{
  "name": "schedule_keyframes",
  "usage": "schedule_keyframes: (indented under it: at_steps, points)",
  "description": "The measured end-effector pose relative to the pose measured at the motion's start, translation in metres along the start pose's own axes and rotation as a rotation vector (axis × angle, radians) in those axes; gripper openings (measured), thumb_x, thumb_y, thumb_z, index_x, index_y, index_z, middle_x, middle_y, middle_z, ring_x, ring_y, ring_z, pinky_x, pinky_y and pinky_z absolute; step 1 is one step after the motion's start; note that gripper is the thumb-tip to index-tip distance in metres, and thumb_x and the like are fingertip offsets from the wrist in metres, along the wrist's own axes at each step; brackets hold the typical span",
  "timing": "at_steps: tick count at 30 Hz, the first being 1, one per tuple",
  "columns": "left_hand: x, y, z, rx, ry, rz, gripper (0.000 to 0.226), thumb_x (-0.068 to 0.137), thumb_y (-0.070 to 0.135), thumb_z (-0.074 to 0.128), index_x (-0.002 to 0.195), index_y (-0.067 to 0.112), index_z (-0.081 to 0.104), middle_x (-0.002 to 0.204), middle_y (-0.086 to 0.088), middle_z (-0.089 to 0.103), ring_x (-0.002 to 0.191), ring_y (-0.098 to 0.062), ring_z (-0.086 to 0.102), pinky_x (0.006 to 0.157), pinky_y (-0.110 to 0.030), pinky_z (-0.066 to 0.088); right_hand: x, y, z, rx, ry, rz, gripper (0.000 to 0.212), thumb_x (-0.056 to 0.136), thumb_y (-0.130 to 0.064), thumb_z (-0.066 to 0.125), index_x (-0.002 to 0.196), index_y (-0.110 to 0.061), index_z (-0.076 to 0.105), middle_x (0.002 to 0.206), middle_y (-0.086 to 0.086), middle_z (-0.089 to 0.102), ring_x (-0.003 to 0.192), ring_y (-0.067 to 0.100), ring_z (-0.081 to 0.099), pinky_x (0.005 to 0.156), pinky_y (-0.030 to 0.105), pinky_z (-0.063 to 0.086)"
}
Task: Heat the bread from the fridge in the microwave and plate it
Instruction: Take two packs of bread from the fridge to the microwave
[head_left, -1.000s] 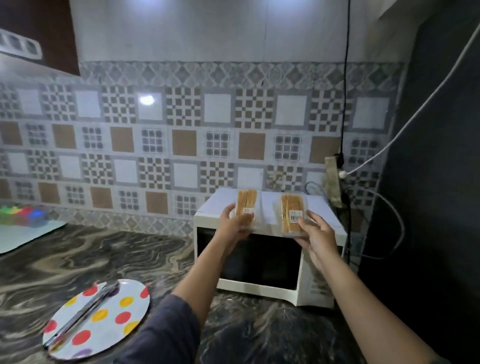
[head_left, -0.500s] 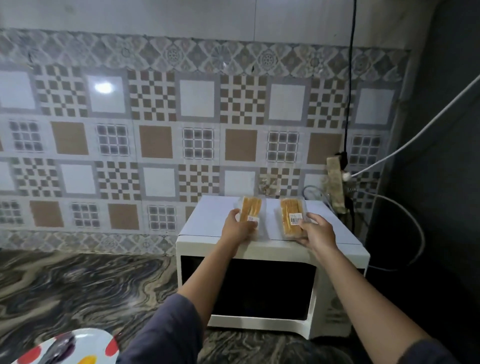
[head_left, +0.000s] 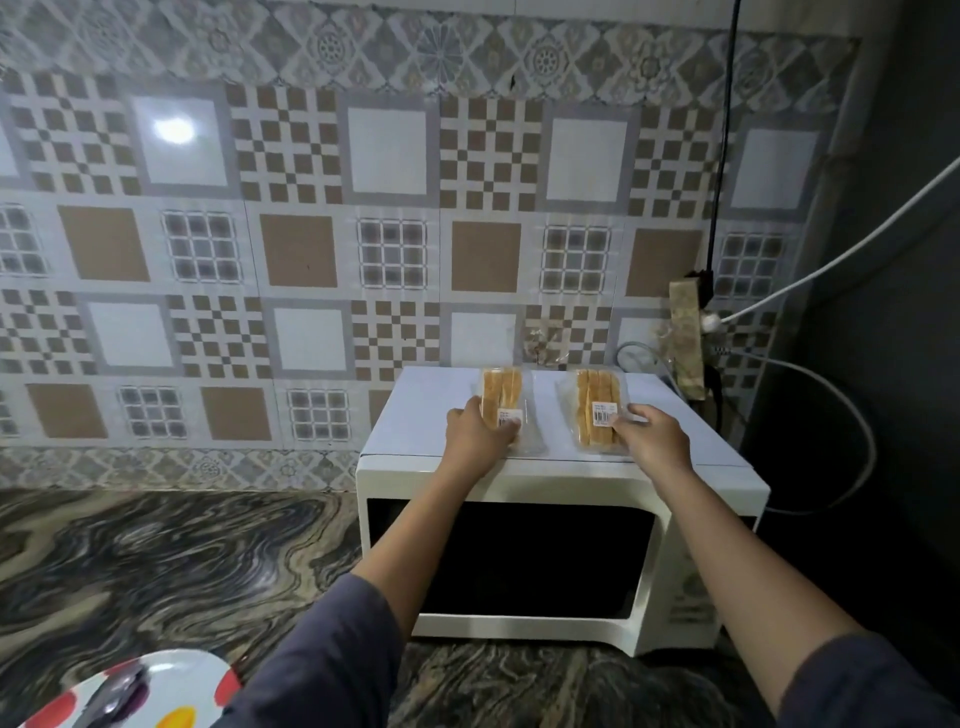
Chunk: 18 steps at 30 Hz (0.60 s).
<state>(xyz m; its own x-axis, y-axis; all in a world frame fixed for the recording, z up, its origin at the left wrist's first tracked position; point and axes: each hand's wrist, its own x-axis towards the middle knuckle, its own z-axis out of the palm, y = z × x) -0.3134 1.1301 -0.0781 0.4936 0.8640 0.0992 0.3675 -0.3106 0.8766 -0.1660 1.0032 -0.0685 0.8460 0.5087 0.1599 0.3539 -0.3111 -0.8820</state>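
The left bread pack (head_left: 501, 396) and right bread pack (head_left: 597, 408) lie flat on top of the microwave (head_left: 571, 480), side by side. Their long axes run from its front edge to its back, with the labelled ends frontward. My left hand (head_left: 475, 436) curls its fingers round the left pack's near end, and my right hand (head_left: 653, 442) pinches the other's. I judge them light, soft and crushable in slippery film, so I'd hold them gently by the ends.

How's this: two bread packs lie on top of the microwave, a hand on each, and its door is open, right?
No. The head view shows the microwave door closed. The left hand holds the left pack on top, the right hand the right pack.
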Motion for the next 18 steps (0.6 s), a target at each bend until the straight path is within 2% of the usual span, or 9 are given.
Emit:
schedule_keyframes:
  at_steps: [3, 6, 10, 14, 16, 18]
  points:
    - [-0.008, -0.001, 0.003, -0.008, 0.070, 0.042, 0.062, 0.088, 0.031, 0.058, 0.139, 0.004, 0.035, 0.144, -0.015, 0.027, 0.132, -0.031, 0.035, 0.110, -0.039, 0.031, -0.007, 0.004, -0.004, 0.019, 0.017, -0.001, 0.038, 0.093, -0.022, 0.053, 0.128, -0.008, 0.054, 0.128, 0.011, 0.059, 0.117, 0.028, 0.053, 0.091, 0.030, 0.039]
    - [-0.028, 0.002, 0.007, -0.056, 0.162, 0.083, 0.061, 0.092, 0.024, 0.054, 0.140, -0.002, 0.029, 0.152, -0.013, 0.017, 0.140, -0.027, 0.023, 0.114, -0.034, 0.022, -0.023, 0.014, -0.018, 0.061, 0.024, 0.004, 0.040, 0.095, -0.025, 0.048, 0.132, -0.009, 0.052, 0.136, 0.008, 0.053, 0.124, 0.026, 0.048, 0.099, 0.032, 0.037]
    - [-0.071, 0.015, 0.013, -0.089, 0.241, 0.168, 0.050, 0.093, 0.015, 0.049, 0.138, -0.002, 0.034, 0.151, -0.011, 0.022, 0.140, -0.024, 0.023, 0.113, -0.029, 0.021, -0.059, 0.032, -0.053, 0.137, 0.092, 0.010, 0.036, 0.095, -0.024, 0.048, 0.127, -0.010, 0.056, 0.133, 0.004, 0.054, 0.121, 0.024, 0.052, 0.104, 0.037, 0.041]
    - [-0.139, 0.036, 0.033, -0.202, 0.124, 0.220, 0.044, 0.094, 0.010, 0.043, 0.137, 0.004, 0.038, 0.144, -0.008, 0.032, 0.133, -0.024, 0.035, 0.109, -0.029, 0.028, -0.118, 0.057, -0.103, 0.197, 0.147, 0.059, 0.032, 0.093, -0.021, 0.051, 0.122, -0.011, 0.059, 0.127, 0.009, 0.059, 0.116, 0.025, 0.055, 0.103, 0.045, 0.043]
    - [-0.181, 0.046, 0.049, -0.235, 0.056, 0.235, 0.042, 0.093, 0.009, 0.042, 0.135, 0.005, 0.042, 0.141, -0.009, 0.036, 0.129, -0.025, 0.040, 0.109, -0.034, 0.034, -0.156, 0.070, -0.132, 0.190, 0.185, 0.084, 0.030, 0.093, -0.021, 0.052, 0.121, -0.014, 0.060, 0.122, 0.009, 0.061, 0.114, 0.024, 0.057, 0.102, 0.045, 0.044]
    - [-0.222, 0.055, 0.067, -0.250, -0.015, 0.230, 0.041, 0.094, 0.010, 0.043, 0.134, 0.006, 0.044, 0.138, -0.011, 0.042, 0.126, -0.026, 0.044, 0.104, -0.033, 0.037, -0.195, 0.080, -0.162, 0.166, 0.218, 0.109, 0.029, 0.094, -0.020, 0.051, 0.121, -0.014, 0.060, 0.118, 0.005, 0.061, 0.112, 0.022, 0.057, 0.101, 0.042, 0.045]
